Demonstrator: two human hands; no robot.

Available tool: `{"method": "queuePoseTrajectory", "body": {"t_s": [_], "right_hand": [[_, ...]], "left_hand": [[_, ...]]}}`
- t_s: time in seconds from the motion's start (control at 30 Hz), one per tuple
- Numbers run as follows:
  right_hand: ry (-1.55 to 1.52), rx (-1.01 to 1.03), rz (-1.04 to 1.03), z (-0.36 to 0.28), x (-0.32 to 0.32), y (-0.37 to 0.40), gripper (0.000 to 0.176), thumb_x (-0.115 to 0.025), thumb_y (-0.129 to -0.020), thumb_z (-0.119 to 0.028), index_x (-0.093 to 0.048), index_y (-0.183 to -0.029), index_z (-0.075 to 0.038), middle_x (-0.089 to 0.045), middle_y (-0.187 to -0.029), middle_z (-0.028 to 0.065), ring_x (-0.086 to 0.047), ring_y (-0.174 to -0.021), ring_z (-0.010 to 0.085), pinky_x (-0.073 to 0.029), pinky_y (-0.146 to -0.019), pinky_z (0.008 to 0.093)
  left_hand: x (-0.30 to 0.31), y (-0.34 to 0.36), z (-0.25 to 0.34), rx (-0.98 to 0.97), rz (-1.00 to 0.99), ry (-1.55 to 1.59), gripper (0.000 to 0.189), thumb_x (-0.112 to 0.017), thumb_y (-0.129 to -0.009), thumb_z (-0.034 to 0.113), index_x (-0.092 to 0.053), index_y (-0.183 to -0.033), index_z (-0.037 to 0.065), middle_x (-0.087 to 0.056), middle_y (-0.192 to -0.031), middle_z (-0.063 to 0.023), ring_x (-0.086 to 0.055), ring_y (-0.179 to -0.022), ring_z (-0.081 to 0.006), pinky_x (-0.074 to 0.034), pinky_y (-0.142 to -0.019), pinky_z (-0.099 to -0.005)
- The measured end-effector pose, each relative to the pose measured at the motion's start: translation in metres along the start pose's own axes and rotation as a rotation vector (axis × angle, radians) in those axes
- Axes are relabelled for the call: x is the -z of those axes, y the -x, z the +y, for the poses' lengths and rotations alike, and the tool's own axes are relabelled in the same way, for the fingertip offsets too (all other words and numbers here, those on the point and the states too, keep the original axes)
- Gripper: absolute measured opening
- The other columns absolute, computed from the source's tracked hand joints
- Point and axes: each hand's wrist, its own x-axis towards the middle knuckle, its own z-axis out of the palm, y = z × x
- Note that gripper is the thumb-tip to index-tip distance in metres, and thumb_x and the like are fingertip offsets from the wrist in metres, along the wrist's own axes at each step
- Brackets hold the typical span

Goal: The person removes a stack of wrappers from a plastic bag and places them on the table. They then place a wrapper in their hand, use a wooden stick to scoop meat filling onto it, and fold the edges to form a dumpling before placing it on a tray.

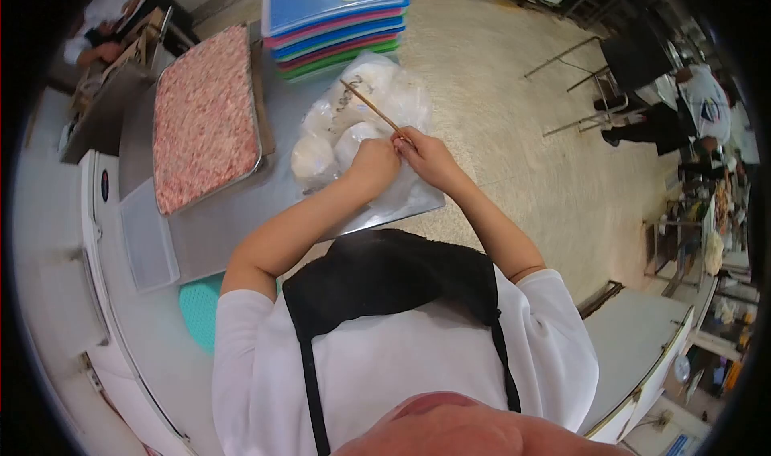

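A thin wooden stick (371, 105) points up and to the left from between my hands. The fingers of my right hand (427, 160) are closed around its lower end. My left hand (376, 165) is closed in a fist right beside it, touching or nearly touching the right fingers; what it grips is hidden. Beneath both hands, a clear plastic bag (409, 95) holds pale, rounded white pieces (313, 159) whose kind I cannot make out. The bag lies at the near right corner of a metal table (213, 239).
A large tray of pink minced meat (205, 119) lies on the left. Behind the bag is a stack of coloured lidded containers (336, 22). A clear plastic lid (148, 235) and a turquoise perforated basket (198, 311) are nearer. People (707, 103) work at the far right and upper left.
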Motion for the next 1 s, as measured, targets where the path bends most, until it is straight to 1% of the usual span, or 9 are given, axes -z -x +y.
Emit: {"method": "queuePoseTrajectory", "body": {"t_s": [0.07, 0.17, 0.23, 0.33, 0.47, 0.57, 0.7, 0.8, 1.0], "right_hand": [[-0.098, -0.062, 0.013, 0.005, 0.004, 0.006, 0.022, -0.054, -0.095, -0.021, -0.061, -0.11, -0.007, -0.068, -0.089, 0.0116, -0.066, -0.075, 0.0213, -0.051, -0.069, 0.033], [-0.159, -0.079, 0.0, 0.01, 0.002, 0.012, 0.021, -0.054, -0.094, -0.021, -0.061, -0.109, -0.008, -0.068, -0.089, 0.0146, -0.067, -0.08, 0.0272, -0.051, -0.071, 0.0357], [-0.193, -0.033, -0.013, 0.014, -0.002, 0.016, 0.022, -0.054, -0.094, -0.022, -0.061, -0.11, -0.008, -0.068, -0.092, 0.0144, -0.067, -0.082, 0.0289, -0.051, -0.073, 0.0364], [0.004, 0.121, 0.043, 0.025, -0.01, 0.019, 0.024, -0.053, -0.094, -0.024, -0.06, -0.111, -0.008, -0.067, -0.098, 0.0136, -0.065, -0.089, 0.0304, -0.05, -0.077, 0.0378], [0.114, 0.041, 0.003, 0.021, -0.001, 0.021, 0.026, -0.051, -0.095, -0.025, -0.06, -0.113, -0.009, -0.065, -0.108, 0.0119, -0.062, -0.099, 0.0297, -0.049, -0.082, 0.0391], [0.055, 0.058, 0.066, 0.033, 0.003, 0.019, 0.026, -0.051, -0.095, -0.025, -0.06, -0.113, -0.009, -0.065, -0.107, 0.012, -0.062, -0.099, 0.0302, -0.049, -0.083, 0.0395], [0.025, 0.098, 0.05, 0.037, 0.002, 0.02, 0.027, -0.051, -0.095, -0.026, -0.06, -0.113, -0.008, -0.064, -0.105, 0.0125, -0.062, -0.098, 0.0304, -0.049, -0.084, 0.0383], [-0.045, 0.154, 0.055, 0.035, -0.009, 0.018, 0.024, -0.053, -0.094, -0.024, -0.061, -0.11, -0.007, -0.063, -0.105, 0.0127, -0.062, -0.097, 0.0297, -0.049, -0.083, 0.0372], [-0.166, 0.219, 0.105, 0.013, -0.001, -0.001, 0.017, -0.06, -0.089, -0.01, -0.064, -0.106, -0.006, -0.062, -0.097, 0.0116, -0.062, -0.086, 0.0228, -0.05, -0.074, 0.0331]], "left_hand": [[-0.022, -0.009, -0.002, 0.113, 0.132, 0.24, 0.013, -0.055, -0.078, 0.007, -0.066, -0.083, 0.003, -0.065, -0.081, -0.0123, -0.062, -0.076, -0.0316, -0.05, -0.073, -0.0427], [-0.008, -0.009, -0.009, -0.125, 0.282, 0.129, 0.018, -0.05, -0.084, 0.01, -0.068, -0.087, 0.004, -0.067, -0.097, -0.0115, -0.059, -0.1, -0.0248, -0.038, -0.096, -0.0453], [0.003, -0.005, -0.02, -0.355, 0.117, -0.141, 0.02, -0.05, -0.084, 0.01, -0.068, -0.089, 0.005, -0.066, -0.103, -0.0093, -0.056, -0.103, -0.0237, -0.036, -0.097, -0.0445], [-0.005, -0.005, -0.025, -0.318, -0.024, -0.104, 0.02, -0.051, -0.083, 0.014, -0.068, -0.088, 0.006, -0.067, -0.093, -0.0115, -0.058, -0.095, -0.0271, -0.038, -0.094, -0.0433], [0.013, -0.01, -0.021, -0.31, -0.035, -0.092, 0.015, -0.059, -0.079, 0.016, -0.068, -0.085, 0.006, -0.066, -0.085, -0.014, -0.059, -0.09, -0.0305, -0.041, -0.085, -0.0445], [0.04, -0.006, -0.028, -0.125, 0.016, 0.341, 0.013, -0.065, -0.075, 0.014, -0.066, -0.082, 0.003, -0.066, -0.087, -0.0147, -0.059, -0.088, -0.0341, -0.042, -0.082, -0.0448], [0.039, 0.023, -0.033, 0.19, 0.202, 0.928, 0.01, -0.06, -0.088, 0.008, -0.066, -0.092, 0.001, -0.067, -0.089, -0.0075, -0.063, -0.092, -0.0212, -0.048, -0.081, -0.0354], [0.077, 0.039, -0.02, 0.316, 0.306, 1.068, 0.014, -0.055, -0.094, 0.007, -0.065, -0.101, 0.0, -0.067, -0.095, -0.0064, -0.062, -0.096, -0.0173, -0.049, -0.082, -0.0332], [0.163, 0.081, -0.017, -0.267, 0.896, 1.25, 0.019, -0.05, -0.095, 0.004, -0.061, -0.109, -0.003, -0.064, -0.109, -0.0154, -0.06, -0.105, -0.0262, -0.045, -0.095, -0.0361]]}}
